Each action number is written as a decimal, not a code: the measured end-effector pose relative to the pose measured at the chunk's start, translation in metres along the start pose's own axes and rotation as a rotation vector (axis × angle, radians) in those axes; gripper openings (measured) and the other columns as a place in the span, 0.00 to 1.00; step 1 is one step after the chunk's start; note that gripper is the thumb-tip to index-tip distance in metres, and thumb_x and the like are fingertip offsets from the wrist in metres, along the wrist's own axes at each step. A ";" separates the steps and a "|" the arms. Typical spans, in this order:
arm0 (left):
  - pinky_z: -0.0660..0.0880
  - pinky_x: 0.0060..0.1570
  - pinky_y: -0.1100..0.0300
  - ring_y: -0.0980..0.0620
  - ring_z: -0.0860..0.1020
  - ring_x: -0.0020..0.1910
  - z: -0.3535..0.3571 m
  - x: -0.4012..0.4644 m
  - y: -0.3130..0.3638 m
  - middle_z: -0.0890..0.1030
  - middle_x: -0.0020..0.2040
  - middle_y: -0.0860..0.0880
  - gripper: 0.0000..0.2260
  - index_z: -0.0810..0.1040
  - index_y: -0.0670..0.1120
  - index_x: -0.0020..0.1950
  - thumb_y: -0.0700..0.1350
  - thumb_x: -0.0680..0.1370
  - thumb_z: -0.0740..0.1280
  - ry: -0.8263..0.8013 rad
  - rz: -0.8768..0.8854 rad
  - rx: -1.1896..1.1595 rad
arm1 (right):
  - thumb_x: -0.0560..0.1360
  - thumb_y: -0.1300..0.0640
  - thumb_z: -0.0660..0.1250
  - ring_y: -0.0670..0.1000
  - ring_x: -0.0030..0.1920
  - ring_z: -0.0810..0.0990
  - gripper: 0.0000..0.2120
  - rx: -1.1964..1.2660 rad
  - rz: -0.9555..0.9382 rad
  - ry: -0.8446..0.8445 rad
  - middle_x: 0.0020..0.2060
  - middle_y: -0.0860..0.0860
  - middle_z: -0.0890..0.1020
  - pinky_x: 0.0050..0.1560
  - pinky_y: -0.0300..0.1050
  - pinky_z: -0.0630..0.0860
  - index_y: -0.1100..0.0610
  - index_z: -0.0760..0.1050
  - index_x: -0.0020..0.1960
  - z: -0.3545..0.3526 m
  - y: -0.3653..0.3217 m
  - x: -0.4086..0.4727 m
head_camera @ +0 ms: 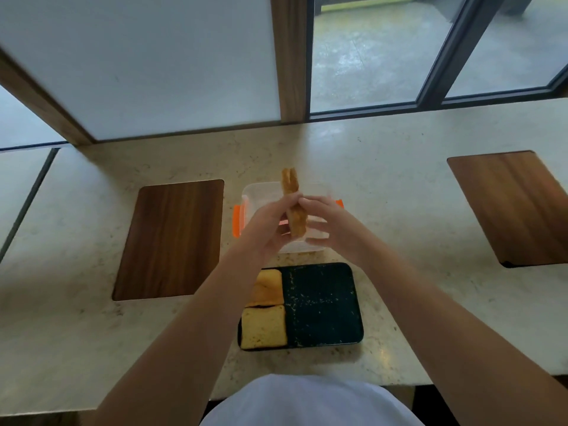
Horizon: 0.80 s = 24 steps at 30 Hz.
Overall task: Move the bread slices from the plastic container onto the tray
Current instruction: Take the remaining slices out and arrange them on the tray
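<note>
A clear plastic container with orange clips stands on the counter beyond a black tray. Two bread slices lie on the tray's left side, one at the back and one at the front. Above the container, my left hand and my right hand hold bread slices on edge between them; they look like two slices pressed together. The container's inside is mostly hidden behind my hands.
The pale stone counter carries a dark wooden inlay at the left and another at the right. A frosted panel and a window run along the back. The counter's front edge is close to my body.
</note>
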State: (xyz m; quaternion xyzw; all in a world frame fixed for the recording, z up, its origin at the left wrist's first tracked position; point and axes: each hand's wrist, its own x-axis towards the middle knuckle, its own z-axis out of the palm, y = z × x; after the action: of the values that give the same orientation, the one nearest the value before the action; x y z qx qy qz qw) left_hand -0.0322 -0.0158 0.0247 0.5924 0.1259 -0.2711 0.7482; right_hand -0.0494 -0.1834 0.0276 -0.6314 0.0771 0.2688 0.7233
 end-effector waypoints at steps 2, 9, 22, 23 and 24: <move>0.82 0.47 0.50 0.43 0.84 0.50 0.006 -0.004 0.001 0.86 0.47 0.43 0.20 0.84 0.41 0.57 0.54 0.73 0.76 0.069 -0.060 -0.010 | 0.71 0.37 0.72 0.53 0.61 0.81 0.27 0.070 0.066 -0.012 0.60 0.50 0.83 0.62 0.59 0.76 0.51 0.77 0.64 0.002 0.007 0.000; 0.81 0.51 0.49 0.44 0.85 0.51 0.002 -0.003 0.006 0.88 0.46 0.46 0.25 0.83 0.42 0.57 0.58 0.70 0.77 0.127 -0.037 0.096 | 0.69 0.44 0.79 0.60 0.60 0.82 0.27 0.313 0.136 -0.064 0.60 0.57 0.84 0.62 0.61 0.77 0.54 0.80 0.63 0.000 0.013 0.010; 0.78 0.52 0.50 0.43 0.83 0.55 -0.014 -0.013 -0.001 0.85 0.55 0.44 0.30 0.77 0.43 0.65 0.57 0.70 0.78 0.141 -0.004 0.085 | 0.71 0.50 0.76 0.62 0.65 0.78 0.31 0.370 0.069 -0.005 0.66 0.62 0.77 0.66 0.59 0.75 0.59 0.72 0.70 -0.023 0.025 -0.009; 0.79 0.53 0.49 0.43 0.83 0.55 -0.017 -0.017 -0.009 0.84 0.56 0.44 0.30 0.77 0.42 0.65 0.57 0.69 0.78 0.133 -0.022 0.079 | 0.71 0.49 0.76 0.61 0.65 0.78 0.30 0.331 0.073 -0.031 0.66 0.60 0.78 0.67 0.59 0.74 0.58 0.73 0.69 -0.028 0.033 -0.014; 0.80 0.55 0.48 0.43 0.83 0.55 -0.019 -0.023 -0.019 0.84 0.57 0.43 0.31 0.77 0.42 0.65 0.57 0.69 0.79 0.121 -0.044 0.072 | 0.72 0.48 0.75 0.61 0.65 0.79 0.30 0.297 0.090 -0.059 0.65 0.58 0.80 0.66 0.58 0.75 0.57 0.73 0.69 -0.034 0.043 -0.021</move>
State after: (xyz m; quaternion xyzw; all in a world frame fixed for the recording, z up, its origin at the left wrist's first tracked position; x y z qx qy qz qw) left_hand -0.0590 0.0056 0.0157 0.6314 0.1738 -0.2554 0.7112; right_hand -0.0801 -0.2191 -0.0072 -0.5053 0.1228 0.3051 0.7978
